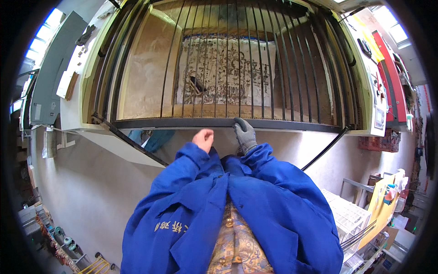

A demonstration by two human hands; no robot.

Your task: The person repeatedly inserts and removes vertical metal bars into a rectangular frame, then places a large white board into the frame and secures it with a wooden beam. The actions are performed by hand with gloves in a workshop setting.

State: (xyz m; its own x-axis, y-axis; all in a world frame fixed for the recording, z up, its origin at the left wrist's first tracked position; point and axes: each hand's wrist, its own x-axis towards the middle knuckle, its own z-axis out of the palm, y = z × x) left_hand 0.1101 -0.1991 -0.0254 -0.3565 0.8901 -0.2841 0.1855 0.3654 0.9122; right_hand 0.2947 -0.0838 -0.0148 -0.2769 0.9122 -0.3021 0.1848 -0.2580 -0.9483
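Note:
My right hand, in a grey work glove, grips the dark front bar of a large machine bed, fingertips over its top edge. To its left, my bare left hand is held just in front of the same bar, fingers curled in and nothing visible in them. Thin dark slats run from the bar to the far side in a row. Beneath them lies a pale panel with a dark, ornate cut pattern. A small dark object sits over the panel's left part; its kind is unclear.
Dark struts slope from both ends of the bar. A grey cabinet stands left, a red machine part right. Blue plastic shows under the bed. A cart with a yellow board and white boxes is at lower right.

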